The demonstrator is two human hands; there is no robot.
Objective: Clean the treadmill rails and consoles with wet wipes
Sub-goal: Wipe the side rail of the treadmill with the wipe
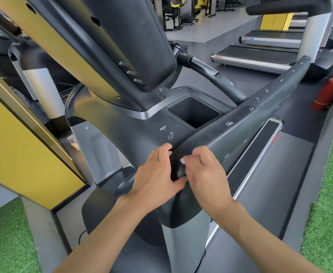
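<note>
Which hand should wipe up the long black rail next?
Probably the right hand: it pinches what looks like a white wipe and sits on the rail, which stretches away on its side. The left hand grips the rail's near end and shows no wipe.

Wipe (182, 160) mostly buried under the right hand (207, 174), just a white scrap showing. Console (122, 42) runs off the top edge.

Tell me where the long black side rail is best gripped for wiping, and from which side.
Probably its rounded near end, coming from above. The side rail runs away to the upper right with a broad top face, so fingers wrap over it there. The left hand cups that end; the right hand pinches the wet wipe against it.
</note>
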